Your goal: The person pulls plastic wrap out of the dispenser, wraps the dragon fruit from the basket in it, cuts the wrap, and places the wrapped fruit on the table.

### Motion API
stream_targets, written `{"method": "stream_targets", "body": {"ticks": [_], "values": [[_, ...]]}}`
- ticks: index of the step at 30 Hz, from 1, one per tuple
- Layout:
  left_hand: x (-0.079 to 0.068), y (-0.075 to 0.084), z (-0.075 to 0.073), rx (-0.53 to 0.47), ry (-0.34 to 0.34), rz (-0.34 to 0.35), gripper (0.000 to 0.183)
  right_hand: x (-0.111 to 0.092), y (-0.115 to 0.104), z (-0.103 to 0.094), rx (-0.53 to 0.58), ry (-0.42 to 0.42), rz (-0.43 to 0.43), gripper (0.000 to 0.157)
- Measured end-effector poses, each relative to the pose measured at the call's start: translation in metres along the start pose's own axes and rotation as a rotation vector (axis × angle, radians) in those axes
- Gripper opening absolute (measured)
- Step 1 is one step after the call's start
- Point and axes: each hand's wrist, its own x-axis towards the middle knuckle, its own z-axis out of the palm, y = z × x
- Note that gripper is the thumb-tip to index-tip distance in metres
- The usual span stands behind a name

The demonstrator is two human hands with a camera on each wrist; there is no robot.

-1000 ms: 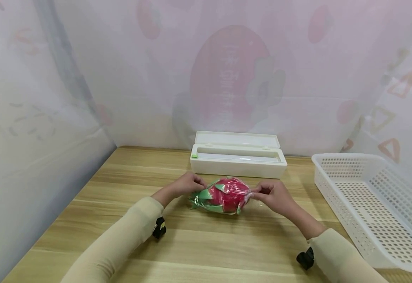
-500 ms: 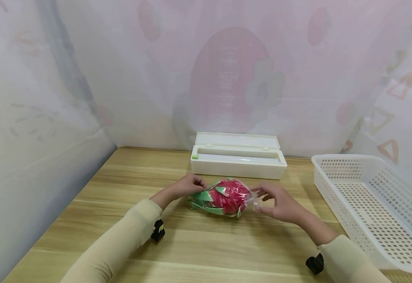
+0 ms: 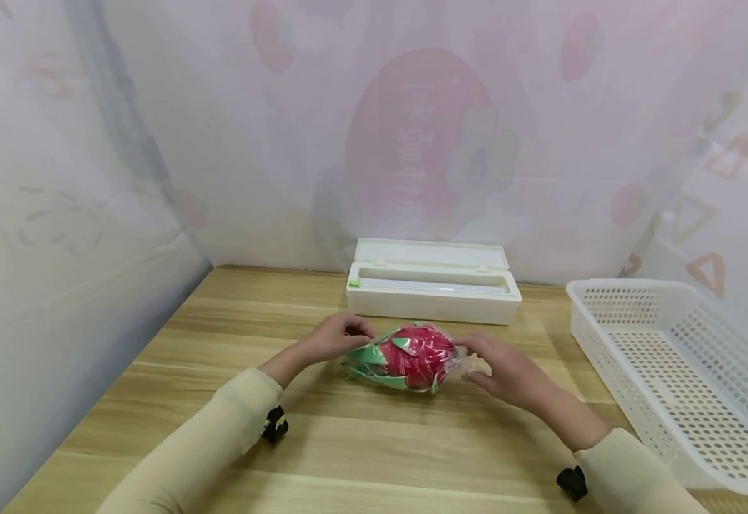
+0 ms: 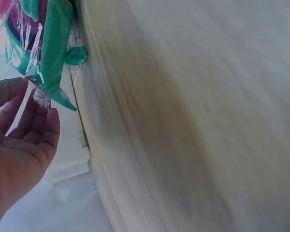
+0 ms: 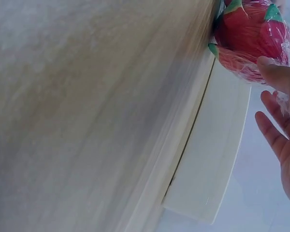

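Observation:
A red dragon fruit (image 3: 415,355) with green scales lies on its side on the table, wrapped in clear plastic film. Gathered film (image 3: 462,363) sticks out at its right end. At the green end is my left hand (image 3: 332,338); in the left wrist view its fingers are loosely bent beside a small crumpled tuft of film (image 4: 41,98), with a gap between thumb and fingers. My right hand (image 3: 509,371) is at the other end, fingers spread. In the right wrist view its thumb (image 5: 270,67) lies against the wrapped fruit, and the other fingers stand apart from it.
Behind the fruit stands a white cling film box (image 3: 435,307) with its lid raised and a green slider at its left end. A white perforated basket (image 3: 663,400) occupies the right side of the wooden table (image 3: 374,457). Printed fabric walls (image 3: 252,178) surround the table.
My right hand has let go of the gathered film and spread its fingers, moving slightly right. My left hand has eased a little left from the green end. The fruit stays nearly in place.

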Motion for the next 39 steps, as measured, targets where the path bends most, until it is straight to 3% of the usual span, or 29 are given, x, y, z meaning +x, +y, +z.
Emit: {"method": "stream_targets", "body": {"ticks": [5,10,21,31,34,39], "values": [[-0.01,-0.001,-0.004,0.029,-0.059,0.066,0.015,0.005,0.001,0.002,0.01,0.057,-0.043,0.059],[-0.017,-0.003,-0.002,0.03,-0.103,0.071,0.022,0.007,0.005,0.007,0.07,0.117,-0.036,0.049],[-0.02,-0.001,-0.001,-0.003,-0.118,0.032,0.025,0.009,0.005,0.012,0.276,0.169,0.245,0.018],[-0.017,-0.003,0.001,-0.025,-0.11,0.019,0.024,0.011,-0.001,0.005,0.56,0.066,0.614,0.012],[-0.016,-0.004,0.001,-0.025,-0.11,0.013,0.024,0.011,-0.002,0.006,0.609,0.061,0.639,0.011],[-0.016,-0.004,0.001,-0.017,-0.112,0.0,0.023,0.01,0.0,0.008,0.598,0.073,0.602,0.006]]}}
